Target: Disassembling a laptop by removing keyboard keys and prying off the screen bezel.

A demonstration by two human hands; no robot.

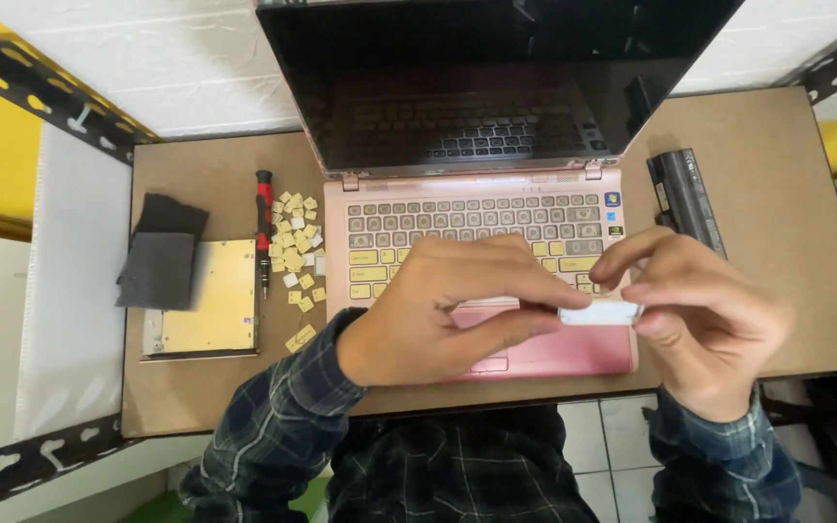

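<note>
While the pink laptop sits open on the brown surface, the two hands come together just above its front edge. The left hand and the right hand both pinch a long white key, one at each end. The fingers are closed tight on it, so neither hand is wide open. The key is up in the air over the pink palm rest, not down in the keyboard. Many keys are gone from the keyboard, and yellow spots show where they were. A heap of small loose keys lies on the surface to the left of the laptop, right beside a red and black screwdriver. Further left there is a flat metal drive with a dark grey cloth partly on top of it. A long black battery rests to the right of the laptop. I think the long key could bend or snap if the fingers pull too hard, because it looks thin. It could also slip out and fall off the front edge to the floor, since it is held close to that edge. A sleeve could brush the loose keys and scatter them.
</note>
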